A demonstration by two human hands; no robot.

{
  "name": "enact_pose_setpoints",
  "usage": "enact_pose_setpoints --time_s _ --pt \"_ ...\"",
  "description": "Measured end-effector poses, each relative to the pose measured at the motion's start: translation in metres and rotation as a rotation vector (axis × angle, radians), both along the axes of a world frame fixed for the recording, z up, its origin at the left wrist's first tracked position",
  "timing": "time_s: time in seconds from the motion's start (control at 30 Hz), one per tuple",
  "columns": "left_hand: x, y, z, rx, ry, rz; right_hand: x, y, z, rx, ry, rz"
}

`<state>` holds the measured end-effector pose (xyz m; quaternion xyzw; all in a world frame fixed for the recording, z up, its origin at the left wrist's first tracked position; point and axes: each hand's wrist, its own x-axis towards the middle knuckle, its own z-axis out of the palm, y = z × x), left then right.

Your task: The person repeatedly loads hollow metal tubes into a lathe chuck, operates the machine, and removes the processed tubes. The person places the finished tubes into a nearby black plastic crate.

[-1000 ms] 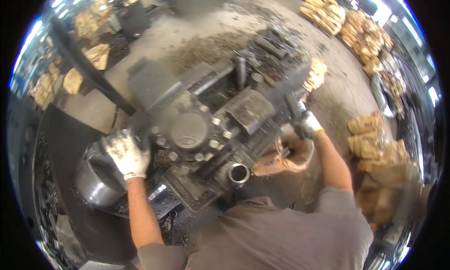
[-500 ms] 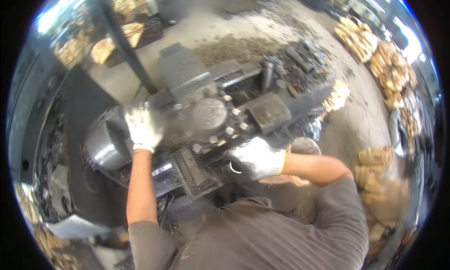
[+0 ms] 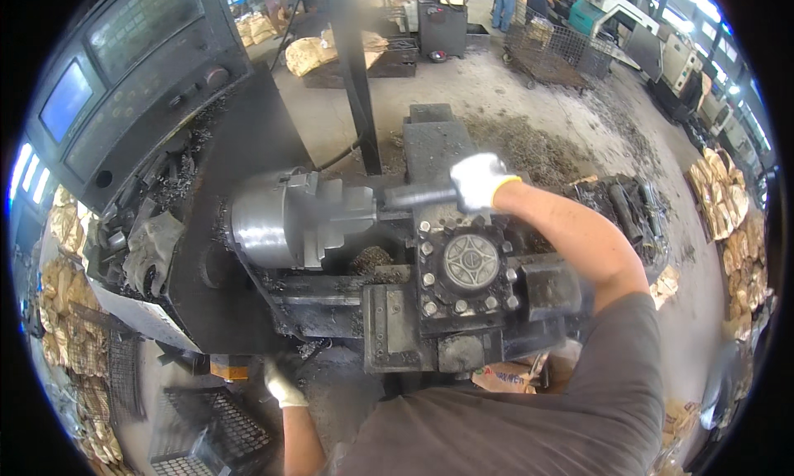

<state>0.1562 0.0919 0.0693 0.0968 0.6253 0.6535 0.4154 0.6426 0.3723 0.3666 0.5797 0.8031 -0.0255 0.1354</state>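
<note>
A dark, chip-strewn lathe fills the middle, with a shiny chuck (image 3: 269, 222) and its stepped jaws at the left. Beside them stands a square tool post (image 3: 470, 265) with a round embossed cap and several bolts. My right hand (image 3: 482, 181), in a white glove, reaches over the post's far side. Its fingers curl round the right end of a smooth metal bar (image 3: 420, 196) that lies between jaws and post. My left hand (image 3: 283, 385), gloved too, is low at the lathe's near side, below the chuck. Its fingers are blurred, and whether they touch anything cannot be made out.
A black crate (image 3: 217, 426) and an orange-yellow box (image 3: 229, 369) are near my left hand. A dark upright post (image 3: 356, 87) rises behind the chuck. A control panel (image 3: 68, 102) stands far left, a wire-mesh cart (image 3: 550, 54) at the back. Chips litter the floor.
My left hand has left the chuck area and dropped below the lathe's near side. My right hand has moved from the near side of the tool post to its far side. The view has shifted.
</note>
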Motion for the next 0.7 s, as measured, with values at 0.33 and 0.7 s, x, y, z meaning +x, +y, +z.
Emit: enact_pose_setpoints --time_s 0.33,0.7 --pt "-0.164 -0.106 -0.038 0.241 -0.079 0.09 -0.028 0.05 -0.075 -0.372 0.392 0.291" --pt "-0.175 -0.071 -0.061 0.137 0.034 0.217 -0.091 0.052 -0.052 -0.401 0.765 0.065"
